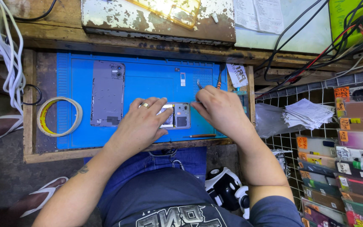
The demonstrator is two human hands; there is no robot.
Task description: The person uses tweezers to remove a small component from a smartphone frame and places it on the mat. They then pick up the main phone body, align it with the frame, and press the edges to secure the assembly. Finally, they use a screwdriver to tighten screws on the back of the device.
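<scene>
We look down on a blue work mat set in a worn wooden bench. In the middle lies an opened phone, back off, its insides showing, right under both hands. Our left hand lies flat across the phone's left end, fingers spread and pressing down to pin it, a ring on one finger. Our right hand is bunched up, fingertips pinched around thin metal tweezers whose tips stick up past the knuckles; the hand hovers at the phone's right edge, and we cannot tell whether the tool touches the phone.

To the left on the mat, well apart from the hands, the grey back cover lies flat with its camera holes at the top. A roll of tape sits just off the mat's left edge. Near the front edge, just below the right hand, lies a slim screwdriver. White cables hang at the far left, and a stack of paper slips rests on a wire rack at right.
</scene>
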